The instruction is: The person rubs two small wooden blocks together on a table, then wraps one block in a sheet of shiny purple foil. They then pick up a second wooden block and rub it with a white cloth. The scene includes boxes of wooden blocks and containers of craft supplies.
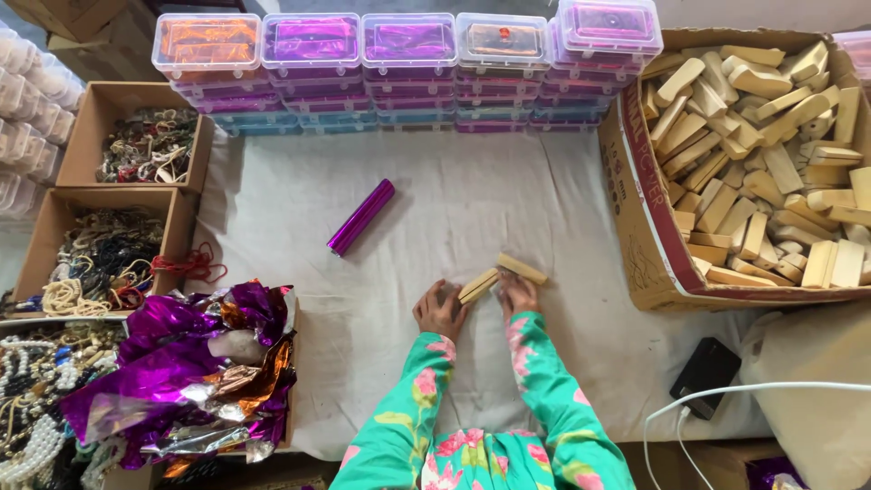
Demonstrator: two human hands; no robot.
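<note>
My left hand [439,308] holds a pale wooden block [478,286] at its left end, low on the white cloth [454,200]. My right hand [519,293] rests on a second wooden block [522,268] that lies just right of the first, the two blocks meeting in a shallow peak. Both arms wear green floral sleeves. A block wrapped in shiny purple foil [361,216] lies alone on the cloth, up and to the left of my hands.
A big cardboard box [646,236] of several wooden blocks stands at right. Stacked clear plastic cases [408,54] line the back. Boxes of beaded jewellery [109,245] and crumpled purple and orange foil [200,363] sit left. A black phone [708,374] with white cable lies lower right.
</note>
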